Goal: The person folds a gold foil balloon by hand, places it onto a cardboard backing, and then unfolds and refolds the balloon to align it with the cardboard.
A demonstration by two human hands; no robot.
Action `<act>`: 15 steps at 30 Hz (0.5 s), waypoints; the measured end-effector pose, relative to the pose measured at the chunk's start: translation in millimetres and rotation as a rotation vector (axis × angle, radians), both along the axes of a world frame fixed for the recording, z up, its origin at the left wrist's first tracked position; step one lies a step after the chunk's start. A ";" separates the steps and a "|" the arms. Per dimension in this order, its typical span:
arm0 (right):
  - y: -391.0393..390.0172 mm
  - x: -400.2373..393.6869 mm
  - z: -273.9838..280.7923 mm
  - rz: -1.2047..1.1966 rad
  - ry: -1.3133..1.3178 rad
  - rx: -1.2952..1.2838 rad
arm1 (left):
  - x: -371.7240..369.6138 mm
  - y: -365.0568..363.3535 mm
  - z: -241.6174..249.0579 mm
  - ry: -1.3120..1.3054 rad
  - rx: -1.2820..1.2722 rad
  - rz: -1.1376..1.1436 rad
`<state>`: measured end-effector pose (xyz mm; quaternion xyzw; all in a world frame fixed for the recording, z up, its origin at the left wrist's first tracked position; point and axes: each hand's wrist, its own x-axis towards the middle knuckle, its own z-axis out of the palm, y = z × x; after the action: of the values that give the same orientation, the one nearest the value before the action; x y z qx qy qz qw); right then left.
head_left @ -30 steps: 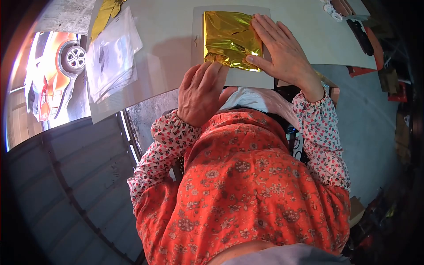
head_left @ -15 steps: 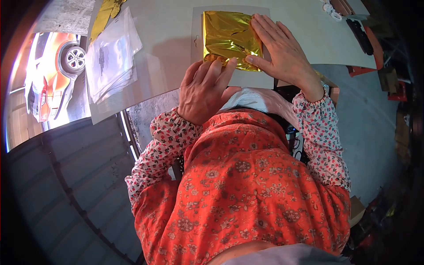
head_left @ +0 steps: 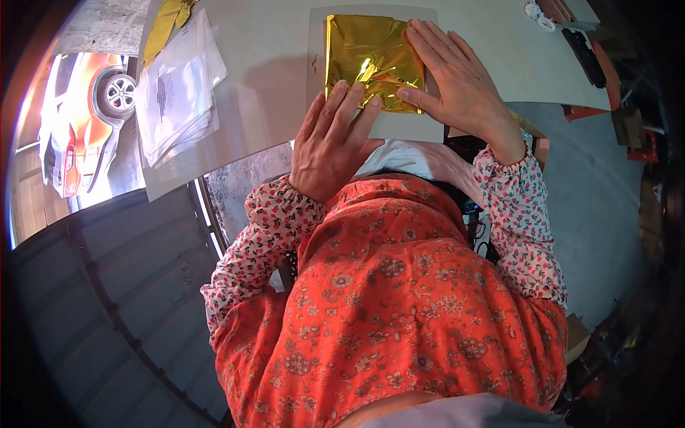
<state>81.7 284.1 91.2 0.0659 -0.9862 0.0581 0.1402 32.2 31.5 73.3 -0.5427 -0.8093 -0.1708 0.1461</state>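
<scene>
A folded square of shiny gold foil sheet [head_left: 371, 46] lies flat on a clear plastic sheet or bag [head_left: 316, 78] on the table. My left hand [head_left: 332, 139] rests at its lower left, with the fingers stretched out and the fingertips on the foil's near edge. Along the right edge of the foil lies my right hand [head_left: 457, 85], flat, its fingers straight and the thumb touching the lower right corner. Neither hand grips anything. Creases run across the lower part of the foil.
Several clear printed plastic bags [head_left: 178, 93] lie at the table's left, with a strip of gold foil [head_left: 164, 32] above them. A black object [head_left: 581, 57] and a white coil [head_left: 539, 16] sit at the right. An orange car [head_left: 93, 121] shows beyond the table's left side.
My left hand's fingers have straightened and slid slightly up onto the foil's near edge. The foil's lower left part looks flatter. My right hand has hardly moved.
</scene>
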 end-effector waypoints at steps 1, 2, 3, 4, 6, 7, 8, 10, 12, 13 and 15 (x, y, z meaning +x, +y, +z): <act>0.5 0.1 -0.3 0.004 0.005 0.002 | -0.1 0.6 -1.1 -0.011 0.013 -0.003; 1.0 0.5 -1.2 0.000 0.004 -0.011 | 0.0 1.0 -2.2 -0.020 0.027 -0.005; 1.1 0.7 -2.7 -0.002 0.005 -0.023 | 0.3 0.6 -3.4 -0.039 0.040 -0.011; 1.3 -0.4 -3.2 -0.007 0.010 -0.034 | -0.8 0.4 -4.6 -0.053 0.055 -0.020; 1.1 -0.8 -3.6 -0.011 0.008 -0.031 | -1.2 0.6 -4.5 -0.061 0.058 -0.026; 1.6 -1.1 -3.2 -0.013 0.006 -0.029 | -1.4 0.5 -4.0 -0.052 0.046 -0.020; 2.2 -1.4 -3.4 -0.012 0.011 -0.025 | -0.9 -0.1 -4.0 -0.046 0.033 -0.014; 2.5 -1.8 -5.3 -0.008 0.017 -0.021 | -1.6 -2.4 -4.5 -0.071 0.052 -0.032; 2.7 -1.9 -4.2 0.011 0.014 -0.002 | -2.7 -5.4 -2.9 -0.124 0.075 -0.045; 2.9 -2.4 -3.7 0.020 0.013 0.009 | -2.4 -7.2 -1.1 -0.165 0.089 -0.049; 2.9 -2.5 -3.5 0.015 0.013 0.011 | -3.0 -9.6 2.4 -0.249 0.140 -0.050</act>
<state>79.2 287.0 87.8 0.0746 -0.9851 0.0536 0.1457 29.1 21.9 75.7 -0.5260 -0.7933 -0.2965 0.0780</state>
